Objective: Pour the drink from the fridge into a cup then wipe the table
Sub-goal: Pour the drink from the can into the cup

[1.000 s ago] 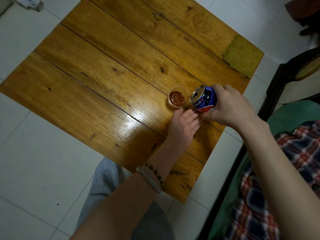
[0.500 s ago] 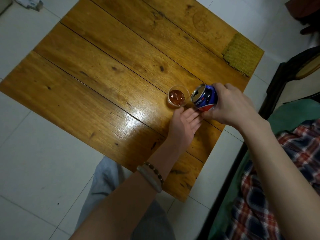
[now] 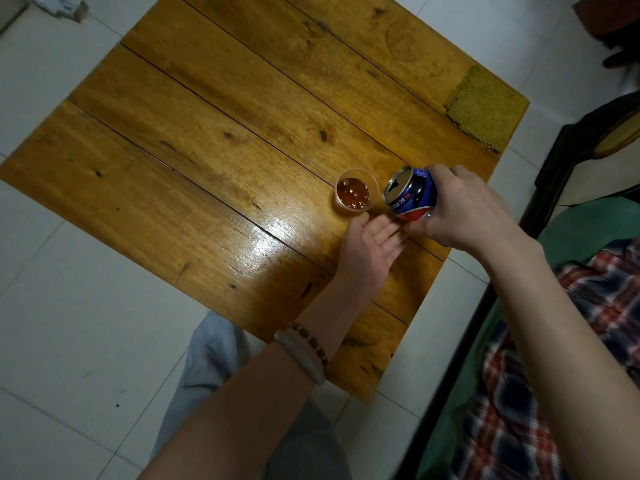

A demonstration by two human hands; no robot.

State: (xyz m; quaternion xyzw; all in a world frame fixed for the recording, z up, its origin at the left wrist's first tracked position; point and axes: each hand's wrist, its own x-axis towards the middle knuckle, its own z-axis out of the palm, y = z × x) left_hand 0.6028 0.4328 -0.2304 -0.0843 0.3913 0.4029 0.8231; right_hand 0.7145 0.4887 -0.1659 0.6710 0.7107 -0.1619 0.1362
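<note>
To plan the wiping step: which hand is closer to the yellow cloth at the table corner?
Right. The right hand, gripping the tilted can, is nearer the yellow cloth. The left hand lies flat by the cup, farther away.

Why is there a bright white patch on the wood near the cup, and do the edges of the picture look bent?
Head view: the patch is glare from a light above on the glossy table, just left of the left hand; the wide-angle lens bows floor lines at the edges; the cup stays sharp.

On the table (image 3: 207, 168), the cup (image 3: 356, 195) stands left of the can (image 3: 412, 195), cloth (image 3: 485, 109) behind.
</note>
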